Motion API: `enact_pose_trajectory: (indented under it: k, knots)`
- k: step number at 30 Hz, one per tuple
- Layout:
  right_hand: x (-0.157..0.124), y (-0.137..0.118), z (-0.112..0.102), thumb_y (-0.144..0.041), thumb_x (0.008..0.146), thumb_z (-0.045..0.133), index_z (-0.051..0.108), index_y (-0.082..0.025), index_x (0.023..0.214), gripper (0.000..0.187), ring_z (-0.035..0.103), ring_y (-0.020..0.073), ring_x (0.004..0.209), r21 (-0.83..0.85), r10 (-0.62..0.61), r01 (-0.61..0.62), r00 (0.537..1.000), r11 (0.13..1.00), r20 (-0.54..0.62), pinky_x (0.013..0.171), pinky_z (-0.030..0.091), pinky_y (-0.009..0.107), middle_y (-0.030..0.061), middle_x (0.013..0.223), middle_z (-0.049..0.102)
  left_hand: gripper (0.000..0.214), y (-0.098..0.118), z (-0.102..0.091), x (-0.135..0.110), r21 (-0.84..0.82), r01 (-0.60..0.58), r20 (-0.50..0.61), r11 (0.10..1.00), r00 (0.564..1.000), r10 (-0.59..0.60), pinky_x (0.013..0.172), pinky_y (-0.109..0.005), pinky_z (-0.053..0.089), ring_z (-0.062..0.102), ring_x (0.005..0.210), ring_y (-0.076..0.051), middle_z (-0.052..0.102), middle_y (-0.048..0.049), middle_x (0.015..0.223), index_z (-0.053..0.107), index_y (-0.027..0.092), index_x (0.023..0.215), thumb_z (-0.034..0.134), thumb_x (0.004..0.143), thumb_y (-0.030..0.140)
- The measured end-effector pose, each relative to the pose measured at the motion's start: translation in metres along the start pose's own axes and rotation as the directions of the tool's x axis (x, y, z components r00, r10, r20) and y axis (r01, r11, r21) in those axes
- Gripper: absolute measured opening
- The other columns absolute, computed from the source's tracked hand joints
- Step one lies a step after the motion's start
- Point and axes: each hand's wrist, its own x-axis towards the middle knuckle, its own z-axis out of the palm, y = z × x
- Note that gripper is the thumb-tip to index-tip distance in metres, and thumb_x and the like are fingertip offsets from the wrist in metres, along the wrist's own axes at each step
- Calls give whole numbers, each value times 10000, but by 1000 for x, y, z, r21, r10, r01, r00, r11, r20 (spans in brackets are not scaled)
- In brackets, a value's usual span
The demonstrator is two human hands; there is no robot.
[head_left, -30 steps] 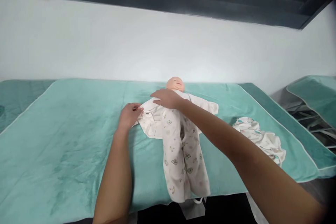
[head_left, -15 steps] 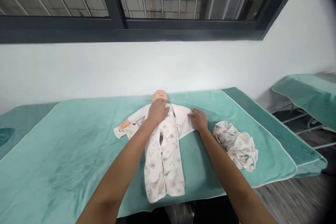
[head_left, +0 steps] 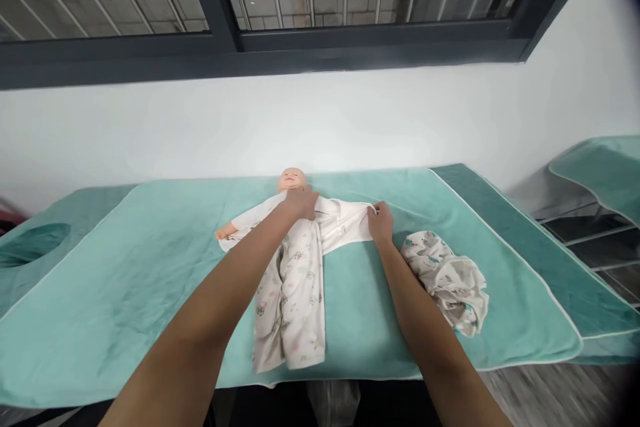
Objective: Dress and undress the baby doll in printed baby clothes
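Observation:
A baby doll [head_left: 292,179] lies on its back with its head toward the wall and one bare hand out to the left. On it lies a white printed baby romper [head_left: 303,307], its legs stretched toward me. My left hand [head_left: 301,203] is closed on the romper at the doll's neck and chest; the fingertips are partly hidden. At the right, my right hand [head_left: 381,221] pinches the end of the romper's sleeve, holding it stretched sideways. The doll's other arm does not show. Beside my right forearm lies a bunched printed cloth [head_left: 447,280].
A green sheet [head_left: 140,293] covers the bed, which has a hole [head_left: 35,245] at its far left. Behind it stand a white wall [head_left: 240,127] and a dark window frame [head_left: 300,57]. Another green-covered bed [head_left: 605,170] is at the right.
The romper's legs have swung left and its body has shifted. My right hand has gone from resting on the sleeve to pinching its end. My left hand has closed at the collar.

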Motion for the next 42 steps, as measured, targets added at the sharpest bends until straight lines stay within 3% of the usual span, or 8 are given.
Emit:
enact_pose_trajectory:
  k: [8, 16, 22, 33, 36, 38, 40, 42]
  knots:
    - [1, 0, -1, -323, 843, 482, 410, -247, 769, 128, 435, 191, 635, 30, 20, -19, 999, 999, -30, 632, 288, 299, -22, 648, 484, 386, 65, 30, 23, 31, -80, -127, 996, 988, 84, 1056, -627, 296, 530, 1212, -366, 613, -224, 1268, 585, 137, 1278, 551, 900, 209]
    - [1, -1, -3, -256, 791, 463, 359, -245, 733, 119, 402, 173, 656, 53, 24, -21, 998, 998, -58, 660, 308, 293, -37, 655, 429, 379, 17, 4, 1, 51, -211, -158, 976, 964, 216, 936, -477, 425, 554, 1183, -328, 630, -202, 1228, 615, 147, 1207, 358, 937, 76]
    - [6, 6, -3, -253, 785, 449, 346, -248, 723, 120, 377, 169, 659, 78, 82, -74, 991, 994, -109, 652, 308, 295, -38, 661, 413, 328, -22, -9, -16, 45, -161, -202, 986, 965, 167, 915, -425, 442, 564, 1148, -318, 598, -196, 1232, 555, 152, 1235, 403, 947, 119]
    - [1, -2, 1, -375, 830, 458, 529, -206, 881, 189, 569, 212, 829, 118, -62, 68, 996, 991, -56, 803, 453, 337, 64, 876, 638, 417, 33, 24, -24, -63, -145, -308, 987, 944, 119, 1086, -467, 351, 511, 1278, -315, 571, -157, 1371, 496, 177, 1348, 530, 946, 281]
    - [-9, -9, -6, -372, 854, 472, 579, -191, 979, 245, 562, 255, 1083, 108, -169, 177, 982, 978, -82, 996, 427, 410, 127, 1090, 647, 443, 5, 36, -54, -212, -173, -484, 962, 873, 50, 1107, -422, 366, 466, 1349, -277, 520, -123, 1458, 448, 198, 1412, 453, 983, 306]
    - [-22, -15, -11, -378, 880, 494, 600, -192, 1069, 285, 520, 270, 1208, 106, -320, 326, 945, 939, -70, 1084, 380, 447, 141, 1213, 621, 406, -27, 53, -78, -392, -155, -583, 907, 804, -114, 1134, -414, 364, 474, 1347, -265, 557, -116, 1418, 499, 200, 1365, 425, 992, 340]
    - [-38, -25, -11, -384, 915, 503, 598, -203, 1158, 317, 513, 266, 1258, 162, -479, 472, 878, 866, 2, 1120, 366, 458, 133, 1264, 612, 399, -59, 77, -98, -630, -98, -536, 770, 773, -340, 1135, -404, 385, 509, 1319, -257, 591, -118, 1370, 545, 200, 1309, 450, 977, 401]
    - [-54, -39, -3, -402, 925, 534, 583, -223, 1217, 345, 538, 253, 1256, 297, -558, 502, 817, 812, 145, 1121, 387, 447, 112, 1273, 619, 473, -87, 101, -109, -850, -71, -363, 522, 797, -484, 1100, -384, 431, 543, 1298, -245, 584, -116, 1397, 532, 203, 1330, 504, 941, 471]
